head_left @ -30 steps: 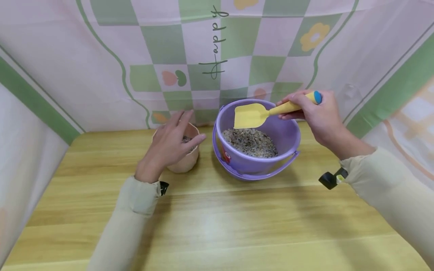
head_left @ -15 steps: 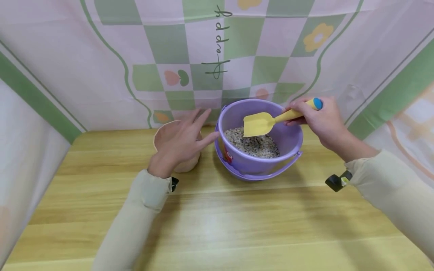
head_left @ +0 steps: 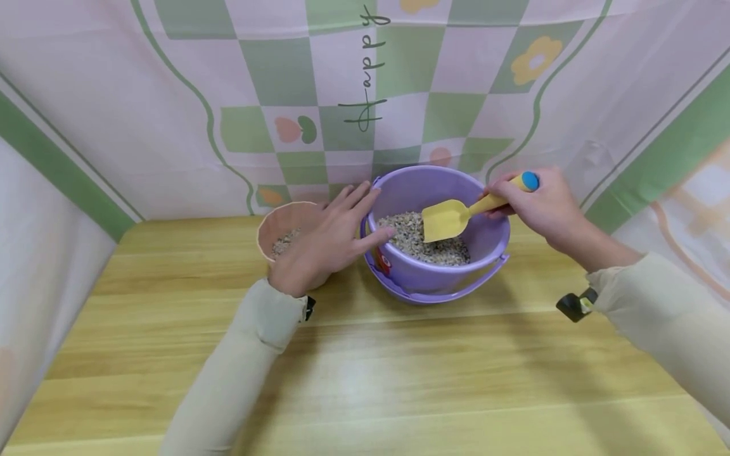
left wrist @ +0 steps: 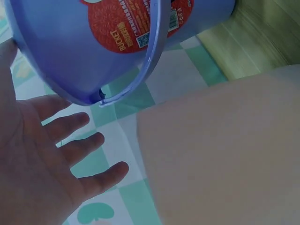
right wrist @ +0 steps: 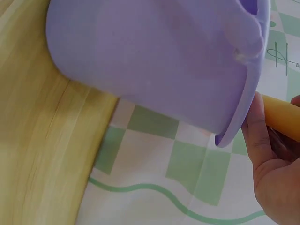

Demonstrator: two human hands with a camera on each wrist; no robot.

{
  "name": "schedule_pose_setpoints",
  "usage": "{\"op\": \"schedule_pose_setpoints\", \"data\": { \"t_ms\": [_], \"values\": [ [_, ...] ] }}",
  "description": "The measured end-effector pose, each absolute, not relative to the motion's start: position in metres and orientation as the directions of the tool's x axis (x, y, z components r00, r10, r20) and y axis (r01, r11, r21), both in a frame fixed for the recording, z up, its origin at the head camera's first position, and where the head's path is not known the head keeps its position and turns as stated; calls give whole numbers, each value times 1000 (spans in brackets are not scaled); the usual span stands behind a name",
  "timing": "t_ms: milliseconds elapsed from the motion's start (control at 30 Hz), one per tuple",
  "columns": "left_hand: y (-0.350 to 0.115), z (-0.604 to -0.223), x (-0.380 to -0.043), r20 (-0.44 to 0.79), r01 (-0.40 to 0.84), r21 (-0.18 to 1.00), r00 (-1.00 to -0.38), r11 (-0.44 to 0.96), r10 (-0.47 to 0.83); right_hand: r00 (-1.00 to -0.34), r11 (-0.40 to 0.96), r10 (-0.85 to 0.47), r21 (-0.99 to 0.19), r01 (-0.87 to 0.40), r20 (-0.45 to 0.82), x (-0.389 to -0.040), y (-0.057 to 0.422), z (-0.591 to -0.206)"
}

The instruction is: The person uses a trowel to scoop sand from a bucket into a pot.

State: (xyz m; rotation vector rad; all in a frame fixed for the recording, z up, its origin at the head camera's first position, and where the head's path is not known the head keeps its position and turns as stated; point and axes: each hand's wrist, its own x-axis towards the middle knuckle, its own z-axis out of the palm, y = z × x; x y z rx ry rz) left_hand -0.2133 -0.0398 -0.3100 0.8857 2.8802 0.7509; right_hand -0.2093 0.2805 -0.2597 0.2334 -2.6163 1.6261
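Observation:
A purple bucket [head_left: 433,278] stands at the back of the table with coarse speckled gravel [head_left: 407,237] inside. My right hand [head_left: 538,199] grips the handle of a yellow toy shovel [head_left: 447,220], whose blade lies over the gravel within the bucket. My left hand [head_left: 331,244] reaches across a peach-coloured pot [head_left: 279,225] to the bucket's left rim. Its fingers are extended, fingertips right at the rim. In the left wrist view those fingers spread beside the bucket [left wrist: 65,51] and its red label. The pot also contains gravel and is partly hidden by my left hand.
A wooden table [head_left: 353,373] carries both containers. Behind it hangs a checked green and white cloth [head_left: 285,69], close to the bucket and pot. The bucket's purple carrying handle [head_left: 445,296] hangs down along its front.
My left hand has moved right from over the pot to the bucket's rim. The shovel in my right hand has come down and slightly right, toward the gravel.

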Motion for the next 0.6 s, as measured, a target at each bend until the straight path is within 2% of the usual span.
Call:
{"op": "schedule_pose_setpoints", "data": {
  "t_ms": [100,200,333,600],
  "values": [
    [-37,-310,-213,95,528,405,-836,747,540,-987,523,-105,-837,-160,123,-210,281,-260],
    [-34,-310,-213,72,521,364,-842,772,534,-985,548,-125,-819,-170,121,-210,283,-259],
    [-31,-310,-211,55,505,346,-852,791,521,-982,552,-152,-814,-180,114,-212,285,-257],
    [-29,-311,-211,45,498,343,-856,796,516,-964,649,-216,-715,-261,156,-215,287,-247]
  ]
}}
